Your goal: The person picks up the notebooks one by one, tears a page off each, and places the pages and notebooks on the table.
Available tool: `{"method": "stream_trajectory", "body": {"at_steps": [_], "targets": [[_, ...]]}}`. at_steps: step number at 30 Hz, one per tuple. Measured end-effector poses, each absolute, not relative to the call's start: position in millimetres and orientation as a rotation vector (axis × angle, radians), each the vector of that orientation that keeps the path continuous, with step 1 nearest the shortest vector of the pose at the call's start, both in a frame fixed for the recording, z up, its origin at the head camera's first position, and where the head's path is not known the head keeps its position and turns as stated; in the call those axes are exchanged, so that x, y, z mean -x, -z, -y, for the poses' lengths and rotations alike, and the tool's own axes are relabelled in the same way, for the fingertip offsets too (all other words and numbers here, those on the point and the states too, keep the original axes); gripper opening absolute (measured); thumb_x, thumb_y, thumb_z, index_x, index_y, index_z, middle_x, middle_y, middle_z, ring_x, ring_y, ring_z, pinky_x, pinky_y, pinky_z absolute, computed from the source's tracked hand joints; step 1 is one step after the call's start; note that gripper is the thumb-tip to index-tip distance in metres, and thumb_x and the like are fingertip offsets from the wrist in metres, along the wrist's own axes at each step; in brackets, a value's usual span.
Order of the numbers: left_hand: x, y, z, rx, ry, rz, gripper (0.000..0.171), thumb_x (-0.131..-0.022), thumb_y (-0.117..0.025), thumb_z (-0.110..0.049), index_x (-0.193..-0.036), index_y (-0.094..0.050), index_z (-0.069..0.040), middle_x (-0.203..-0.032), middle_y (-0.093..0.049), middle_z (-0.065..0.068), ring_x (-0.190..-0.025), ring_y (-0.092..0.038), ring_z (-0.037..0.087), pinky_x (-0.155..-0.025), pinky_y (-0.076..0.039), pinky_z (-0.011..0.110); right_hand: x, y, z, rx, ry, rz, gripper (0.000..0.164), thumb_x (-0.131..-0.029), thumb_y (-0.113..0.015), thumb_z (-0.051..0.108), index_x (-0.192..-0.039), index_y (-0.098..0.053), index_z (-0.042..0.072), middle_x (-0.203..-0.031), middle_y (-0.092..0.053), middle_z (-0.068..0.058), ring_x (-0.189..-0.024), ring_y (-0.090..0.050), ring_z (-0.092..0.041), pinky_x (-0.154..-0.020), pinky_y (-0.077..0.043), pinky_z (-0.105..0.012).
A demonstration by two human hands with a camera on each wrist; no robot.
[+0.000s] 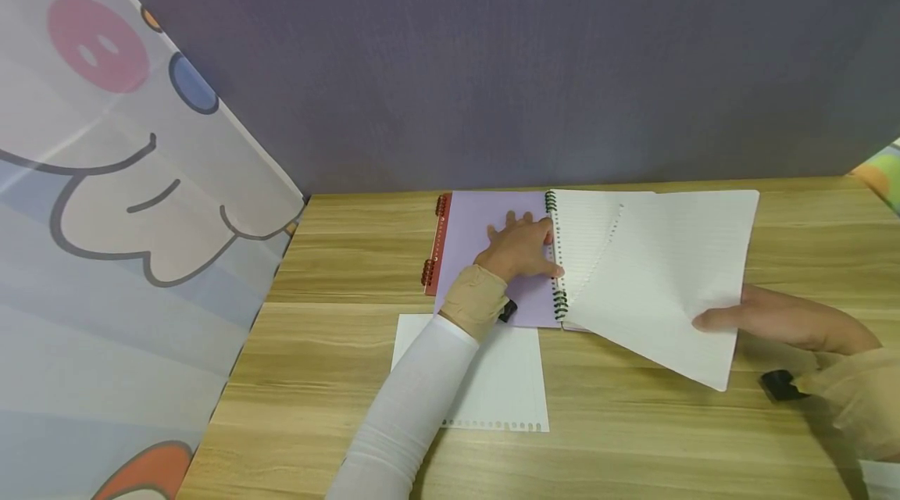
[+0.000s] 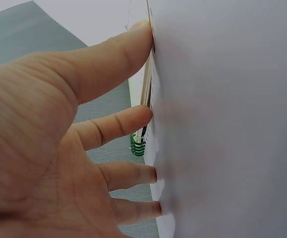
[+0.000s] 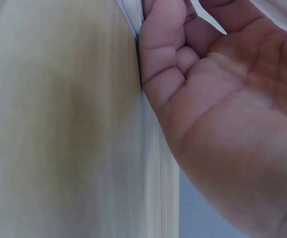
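Observation:
A spiral notebook lies open, its purple cover (image 1: 467,250) folded to the left of the green coil binding (image 1: 559,305). My left hand (image 1: 519,246) presses beside the coil with spread fingers, the thumb touching the holed margin of the pages. Between thumb and fingers, my right hand (image 1: 780,316) pinches the outer edge of a lined page (image 1: 661,273). That page slants over the notebook, its row of holes pulled away from the coil at the top and close to it at the bottom. The right wrist view shows the curled fingers (image 3: 158,59) at the paper's edge.
Under the purple cover, a red notebook (image 1: 437,250) with red coils sticks out. A loose sheet (image 1: 502,383) with punched holes lies nearer on the wooden table (image 1: 633,437), partly beneath the left arm. A grey panel (image 1: 527,62) stands behind, and a cartoon-printed wall (image 1: 105,234) at left.

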State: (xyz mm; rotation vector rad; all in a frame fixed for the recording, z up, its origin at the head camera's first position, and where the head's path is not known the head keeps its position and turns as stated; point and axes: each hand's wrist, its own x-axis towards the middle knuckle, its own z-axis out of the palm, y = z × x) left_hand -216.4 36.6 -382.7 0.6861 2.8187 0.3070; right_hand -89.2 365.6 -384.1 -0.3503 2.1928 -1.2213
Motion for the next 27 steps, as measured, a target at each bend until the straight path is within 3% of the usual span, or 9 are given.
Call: {"method": "stream_trajectory", "body": {"at_steps": [13, 27], "targets": [[217.1, 383.6, -37.4, -0.683, -0.306, -2.825, 0.051, -0.063, -0.073, -0.057, -0.098, -0.049, -0.030, -0.118, -0.047, 0.001, -0.131, -0.024, 0.038, -0.092, -0.020, 0.062, 91.5, 385.4, -365.6, 0.367, 1.236, -2.182, 0.044, -0.093, -0.047, 0.018, -0.133, -0.030, 0.012, -0.129, -0.044, -0.016, -0.110, -0.050, -0.013, -0.084, -0.039, -0.033], [217.7, 384.4, -37.5, -0.676, -0.273, -2.834, 0.051, -0.063, -0.073, -0.058, -0.098, -0.048, -0.030, -0.108, -0.045, -0.003, -0.129, -0.028, 0.035, -0.090, -0.023, 0.059, 92.2, 388.3, -369.9, 0.362, 1.256, -2.170, 0.042, -0.093, -0.046, 0.017, -0.132, -0.033, 0.013, -0.128, -0.046, -0.015, -0.109, -0.051, -0.017, -0.084, -0.039, -0.034]]}}
